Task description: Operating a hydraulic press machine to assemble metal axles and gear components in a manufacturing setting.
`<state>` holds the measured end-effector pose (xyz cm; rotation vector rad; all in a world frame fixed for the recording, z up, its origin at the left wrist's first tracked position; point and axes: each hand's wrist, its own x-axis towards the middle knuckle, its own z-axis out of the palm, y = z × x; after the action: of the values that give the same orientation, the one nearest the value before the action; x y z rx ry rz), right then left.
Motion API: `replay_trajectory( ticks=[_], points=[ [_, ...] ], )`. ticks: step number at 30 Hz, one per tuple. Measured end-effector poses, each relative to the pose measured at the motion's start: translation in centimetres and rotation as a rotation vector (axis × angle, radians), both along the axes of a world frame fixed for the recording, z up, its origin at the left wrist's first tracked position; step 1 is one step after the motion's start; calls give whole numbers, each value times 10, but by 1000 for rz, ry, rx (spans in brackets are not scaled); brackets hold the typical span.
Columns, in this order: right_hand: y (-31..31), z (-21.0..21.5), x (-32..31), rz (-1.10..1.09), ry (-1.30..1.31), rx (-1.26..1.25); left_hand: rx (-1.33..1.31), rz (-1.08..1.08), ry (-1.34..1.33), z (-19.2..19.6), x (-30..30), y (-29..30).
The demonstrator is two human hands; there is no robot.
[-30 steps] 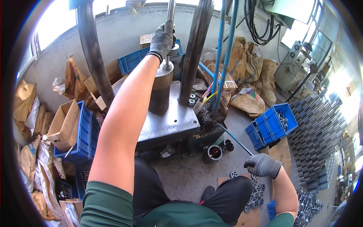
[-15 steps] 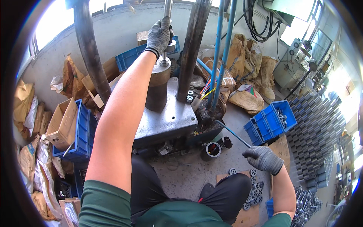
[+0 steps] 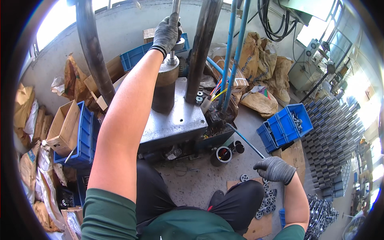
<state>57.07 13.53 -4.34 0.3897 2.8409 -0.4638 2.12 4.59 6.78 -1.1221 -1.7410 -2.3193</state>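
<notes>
- The left hand (image 3: 167,33), in a dark grey work glove, is stretched up and out in front of the person, its fingers wrapped around a thin metal rod (image 3: 175,8) that rises out of the top of the picture.
- Just below that hand sits a small silvery disc-shaped part (image 3: 173,61), resting on top of a rusty brown cylinder (image 3: 164,90).
- The cylinder stands upright on the grey steel bed plate (image 3: 176,120) of a press, between a dark curved column (image 3: 94,52) on the left and a straight dark column (image 3: 202,48) on the right.
- The right hand (image 3: 275,169), also gloved in grey, is low on the person's right side, curled closed around the end of a slim blue-grey lever (image 3: 245,140) that slants up toward the machine's base.
- Beneath the right hand, small round bearing-like parts (image 3: 267,199) lie scattered on a sheet of cardboard (image 3: 294,154) on the floor.
- Near the machine's foot stand two short open metal sleeves (image 3: 222,153), side by side.
- Farther right is a pair of blue plastic crates (image 3: 285,125), one holding small metal pieces; beyond them stand rows of grey metal tubes (image 3: 334,128).
- On the left, a blue crate (image 3: 83,138) holds an open cardboard box (image 3: 64,126), with sacks and bags piled around it.
- Two blue pipes (image 3: 235,52) run upward beside the right column.
</notes>
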Motion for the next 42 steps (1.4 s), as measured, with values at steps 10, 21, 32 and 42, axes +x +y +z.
replay_trajectory(
  ticks=[10, 21, 32, 42],
  points=[
    [2, 0, -1, 3, -68, 38, 28, -19, -17, -1, 4, -1],
    [6, 3, -5, -29, -89, 28, 75, -30, -13, -2, 6, 0],
    [21, 23, -53, -98, 836, 386, -22, 74, 48, -1, 4, -3],
    [107, 80, -155, -355, 921, 735, 55, -2, -20, 0, 3, 0]
  ],
)
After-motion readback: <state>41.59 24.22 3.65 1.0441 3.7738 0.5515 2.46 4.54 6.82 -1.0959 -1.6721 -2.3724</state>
